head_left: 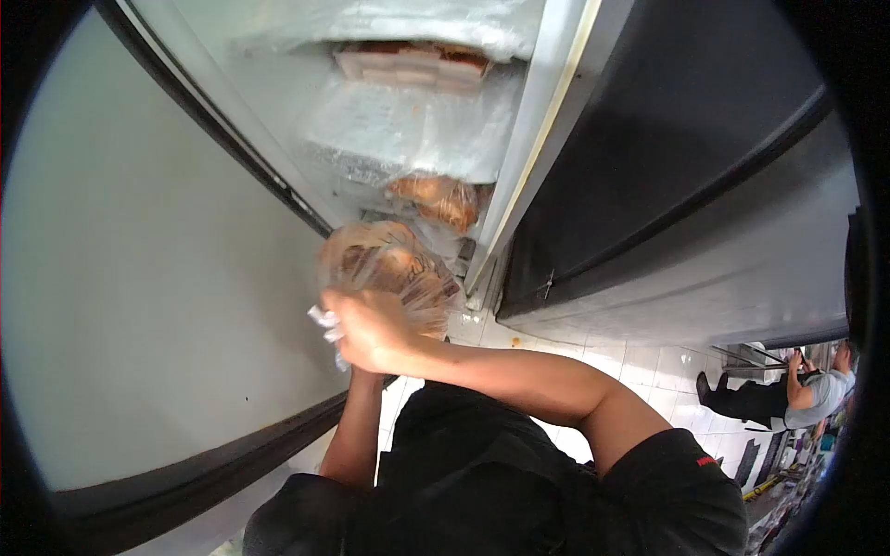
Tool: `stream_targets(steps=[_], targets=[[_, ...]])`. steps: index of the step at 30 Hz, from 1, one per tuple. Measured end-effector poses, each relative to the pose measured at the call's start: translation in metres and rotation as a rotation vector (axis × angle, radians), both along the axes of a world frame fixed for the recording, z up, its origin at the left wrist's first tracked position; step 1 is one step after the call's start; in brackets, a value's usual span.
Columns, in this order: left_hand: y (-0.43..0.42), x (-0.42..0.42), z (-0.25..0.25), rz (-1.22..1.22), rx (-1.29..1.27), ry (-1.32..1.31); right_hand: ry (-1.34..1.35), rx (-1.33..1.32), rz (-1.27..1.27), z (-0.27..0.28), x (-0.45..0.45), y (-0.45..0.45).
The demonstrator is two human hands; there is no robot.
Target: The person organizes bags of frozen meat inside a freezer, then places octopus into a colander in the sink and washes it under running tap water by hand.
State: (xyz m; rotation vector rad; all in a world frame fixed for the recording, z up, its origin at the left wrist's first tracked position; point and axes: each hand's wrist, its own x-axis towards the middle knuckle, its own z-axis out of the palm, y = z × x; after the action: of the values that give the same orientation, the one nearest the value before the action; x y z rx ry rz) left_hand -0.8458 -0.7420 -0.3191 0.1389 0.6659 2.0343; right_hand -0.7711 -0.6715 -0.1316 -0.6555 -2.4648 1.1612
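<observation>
Plastic bag bunched in right grip

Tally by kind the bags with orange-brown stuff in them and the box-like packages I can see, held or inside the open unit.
Bags with orange-brown contents: 2 (held bag, gripped by the right hand; second bag, inside the open unit)
Box-like packages: 1 (blurred package, also inside)
Total: 3

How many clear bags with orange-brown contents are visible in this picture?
2. The held bag is at the right hand; the second bag lies just beyond it, low inside the open cabinet. Others may be hidden.
</observation>
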Motion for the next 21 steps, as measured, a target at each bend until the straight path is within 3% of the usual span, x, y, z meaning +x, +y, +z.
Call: stream_targets(steps=[4, 6, 8, 9, 10, 12, 14, 16, 17, 18, 20, 21], targets=[[-0.017, -0.004, -0.041, -0.071, -0.064, -0.055, -0.022, -0.136, -0.113, -0.060, 0.005, 0.000], [-0.019, -0.003, -0.037, -0.090, -0.187, 0.102, -0.040, -0.221, -0.163, -0.074, 0.013, 0.007], [-0.013, 0.004, 0.001, -0.176, -0.279, 0.216, -0.025, -0.264, -0.170, -0.100, 0.030, 0.014], [-0.007, 0.003, 0.006, -0.177, -0.364, 0.265, -0.097, -0.220, -0.248, -0.081, 0.041, 0.017], [0.000, -0.005, -0.006, -0.165, -0.368, 0.257, -0.115, -0.267, -0.238, -0.097, 0.053, 0.025], [0.020, -0.027, -0.035, -0.469, -0.763, 0.478, -0.046, -0.290, -0.328, -0.105, 0.076, 0.028], [0.060, -0.040, -0.031, -0.308, -0.976, 0.721, -0.092, -0.174, -0.376, -0.147, 0.105, 0.031], [0.114, -0.065, -0.047, 0.208, -0.691, 0.455, -0.107, -0.246, -0.383, -0.173, 0.133, 0.027], [0.140, -0.085, -0.045, 0.228, -0.499, 0.236, -0.097, -0.200, -0.308, -0.180, 0.147, 0.026], [0.178, -0.107, -0.058, 0.365, -0.409, 0.102, -0.239, -0.266, -0.393, -0.185, 0.163, 0.019], [0.219, -0.138, -0.027, 0.369, -0.626, 0.138, -0.362, -0.213, -0.457, -0.195, 0.190, 0.003], [0.237, -0.150, -0.021, 0.370, -0.623, 0.134, -0.554, -0.185, -0.451, -0.228, 0.219, -0.004]])
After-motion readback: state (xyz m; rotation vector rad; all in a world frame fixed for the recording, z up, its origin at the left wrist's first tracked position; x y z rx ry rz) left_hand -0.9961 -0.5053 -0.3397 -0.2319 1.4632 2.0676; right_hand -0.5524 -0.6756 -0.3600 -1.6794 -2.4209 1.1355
